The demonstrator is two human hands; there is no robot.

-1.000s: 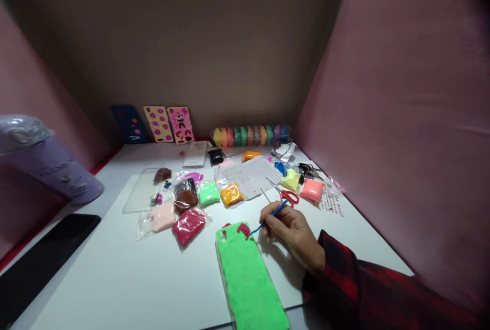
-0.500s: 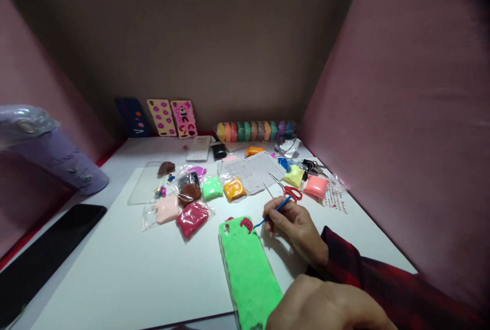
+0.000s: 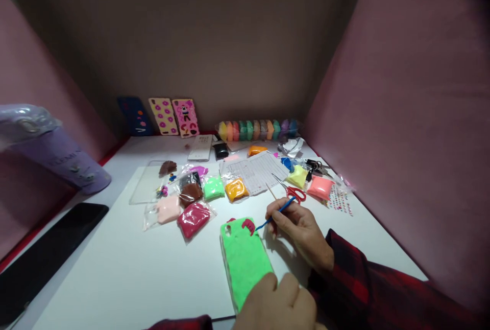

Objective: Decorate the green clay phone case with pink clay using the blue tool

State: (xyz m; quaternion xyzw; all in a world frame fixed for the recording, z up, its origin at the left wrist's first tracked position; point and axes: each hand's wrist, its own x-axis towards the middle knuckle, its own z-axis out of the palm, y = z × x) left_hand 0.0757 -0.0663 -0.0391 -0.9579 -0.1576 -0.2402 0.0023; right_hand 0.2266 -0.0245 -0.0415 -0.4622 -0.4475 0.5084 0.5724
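Note:
In my right hand (image 3: 296,225) is a slim blue modelling tool (image 3: 276,213), pinched like a pen. Its tip is close to a dark pink scalloped clay piece (image 3: 248,226) at the top of a phone case (image 3: 247,261) coated in bright green clay. A thin wooden stick (image 3: 270,191) shows just beyond those fingers; whether they hold it I cannot tell. My left hand (image 3: 279,303) is closed over the lower end of the case, its fingertips hidden. Another bit of pink clay (image 3: 230,220) sits on the case's top edge near the camera hole.
Clay packets, including a dark pink one (image 3: 194,219) and an orange one (image 3: 236,188), lie beyond the case. Red-handled scissors (image 3: 296,193) rest by a written sheet (image 3: 255,171). A purple tumbler (image 3: 72,159) and black phone (image 3: 53,263) are at left. Decorated cases (image 3: 163,116) lean at the back.
My left hand has shifted left over the lower end of the case, and its sleeve now shows at the bottom. The view has shifted slightly; the blue tool stays by the pink piece.

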